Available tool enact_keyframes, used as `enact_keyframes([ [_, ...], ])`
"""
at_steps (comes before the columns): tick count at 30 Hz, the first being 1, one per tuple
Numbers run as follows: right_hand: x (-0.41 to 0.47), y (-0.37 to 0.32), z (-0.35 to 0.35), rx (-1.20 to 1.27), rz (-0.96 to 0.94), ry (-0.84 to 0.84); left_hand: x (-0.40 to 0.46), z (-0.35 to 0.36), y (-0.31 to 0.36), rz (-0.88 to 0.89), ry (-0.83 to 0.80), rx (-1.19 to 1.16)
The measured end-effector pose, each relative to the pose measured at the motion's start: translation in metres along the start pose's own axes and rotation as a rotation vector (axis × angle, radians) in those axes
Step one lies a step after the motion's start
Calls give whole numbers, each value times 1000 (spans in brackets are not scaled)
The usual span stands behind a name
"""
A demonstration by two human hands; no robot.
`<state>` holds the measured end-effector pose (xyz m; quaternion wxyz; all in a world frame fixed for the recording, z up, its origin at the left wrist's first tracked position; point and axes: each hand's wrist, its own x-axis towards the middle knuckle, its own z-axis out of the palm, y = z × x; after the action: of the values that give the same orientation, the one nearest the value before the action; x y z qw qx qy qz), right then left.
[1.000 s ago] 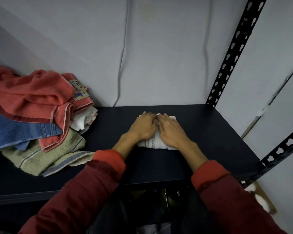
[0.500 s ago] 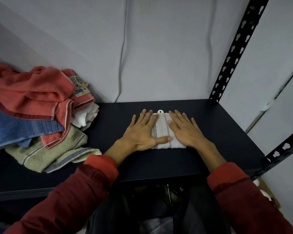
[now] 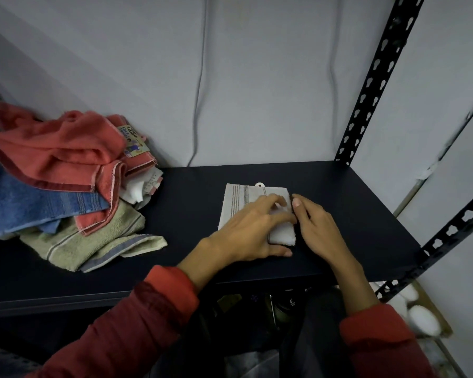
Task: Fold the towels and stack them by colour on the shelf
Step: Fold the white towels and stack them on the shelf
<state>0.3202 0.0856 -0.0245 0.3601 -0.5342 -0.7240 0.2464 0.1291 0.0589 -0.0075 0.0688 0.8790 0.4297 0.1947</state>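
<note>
Grey wall panels (image 3: 257,77) close off the back of what I see, with a thin cable (image 3: 200,91) hanging down to the dark shelf (image 3: 352,214) and a punched black upright (image 3: 377,77) rising at the shelf's right rear corner.

On the shelf, right of centre, lies the folded white towel (image 3: 239,203). From my view its long axis runs from near edge to far edge, leaning a little to the right at the back. Its thin stripes run the same way, and a small white hang tab (image 3: 259,184) pokes out of the far edge toward the wall.

I see the left hand (image 3: 246,236) lying across the towel's near half, fingers bent over its right edge, thumb on the shelf at the near edge. Whether those fingers actually pinch the cloth I cannot tell. The right hand (image 3: 316,227) rests on the shelf just beside the towel's right edge, fingers relaxed, holding nothing, its fingertips meeting the left hand's.

Well apart on the left sits an unfolded pile: a red towel (image 3: 58,151) on top, a blue towel (image 3: 25,203) beneath it, a green towel (image 3: 93,241) at the bottom.
</note>
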Motion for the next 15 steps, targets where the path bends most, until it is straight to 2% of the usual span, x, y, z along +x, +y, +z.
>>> enact_keyframes([
  [5, 2, 15, 0, -6, 77, 11, 0, -3, 1, 92, 34, 66],
  [9, -1, 7, 1, 74, -7, -7, 1, -29, 2, -44, 181, -216],
  [15, 8, 10, -19, 368, 18, -256, 0, -67, -15, -141, 280, -466],
])
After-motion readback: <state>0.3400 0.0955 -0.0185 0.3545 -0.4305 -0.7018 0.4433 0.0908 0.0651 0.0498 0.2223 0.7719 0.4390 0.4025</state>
